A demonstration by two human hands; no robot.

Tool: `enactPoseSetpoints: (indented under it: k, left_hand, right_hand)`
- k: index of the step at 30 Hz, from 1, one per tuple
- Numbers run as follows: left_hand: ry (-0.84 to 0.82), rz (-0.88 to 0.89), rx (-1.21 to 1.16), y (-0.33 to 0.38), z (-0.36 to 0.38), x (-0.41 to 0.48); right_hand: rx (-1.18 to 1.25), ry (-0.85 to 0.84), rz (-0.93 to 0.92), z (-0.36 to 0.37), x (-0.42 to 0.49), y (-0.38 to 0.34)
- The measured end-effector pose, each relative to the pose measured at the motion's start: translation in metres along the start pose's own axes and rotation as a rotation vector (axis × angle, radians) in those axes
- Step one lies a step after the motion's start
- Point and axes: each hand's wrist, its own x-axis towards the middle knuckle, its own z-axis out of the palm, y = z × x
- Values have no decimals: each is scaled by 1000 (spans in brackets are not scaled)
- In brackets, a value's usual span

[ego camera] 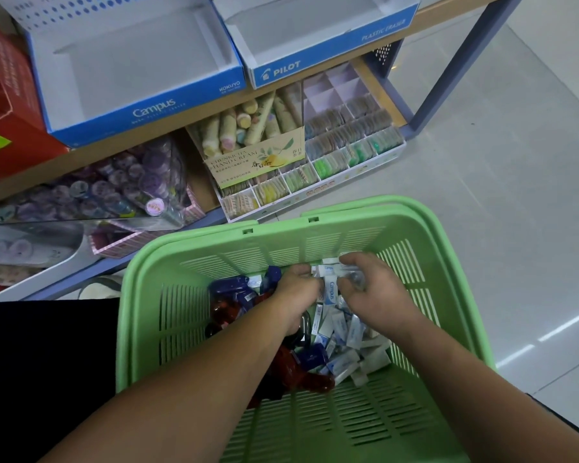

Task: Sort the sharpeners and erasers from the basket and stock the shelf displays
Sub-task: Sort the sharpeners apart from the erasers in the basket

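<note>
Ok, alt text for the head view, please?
The left hand and right hand grip Campus erasers in a green basket beside blue and red sharpeners. Above, the Campus display box and Pilot display box look empty.

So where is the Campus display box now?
In the head view, the Campus box sits upper left on the shelf, between the red box and the Pilot box.

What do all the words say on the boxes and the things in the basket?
"Campus": front of the big blue display box.
"KOKUYO": the same box's corner.
"PILOT": front of the second blue box.
"PLASTIC ERASER": that box's side.
"HAND CREAM": the hand cream carton.
"Campus": eraser held in the green basket.
Smaller print everywhere is too blurred to read.
</note>
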Motion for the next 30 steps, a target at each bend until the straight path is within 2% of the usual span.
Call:
enactPoseSetpoints:
  k: [3, 5, 9, 11, 13, 16, 17, 20, 25, 30]
  left_hand:
    - [62, 53, 42, -6, 2, -2]
    - [144, 110, 56, -9, 2, -7]
    - [308, 300, 245, -1, -3, -40]
    - [336, 383, 298, 2, -3, -60]
    - [219, 403, 308, 0, 2, -78]
    - [-120, 349, 298, -6, 12, -93]
    - [-137, 372, 350, -6, 9, -96]
    - [64, 474, 572, -9, -21, -97]
    - [435, 522, 843, -10, -81, -95]
    - [391, 392, 1211, -10, -97, -74]
  right_hand:
    - [3, -128, 55, -16, -1, -13]
    - [-8, -128, 49, -27, -1, -21]
    - [-12, -126, 18, -45, -3, -31]
    - [-11, -110, 22, -50, -7, -35]
    - [-4, -85, 32, -52, -12, -38]
    - [14, -50, 42, -47, -14, -42]
    - [21, -48, 47, -43, -14, -43]
    - [14, -95, 64, -27, -11, -50]
    - [-12, -217, 83, 18, -1, -60]
    - [-262, -260, -1, 52, 13, -45]
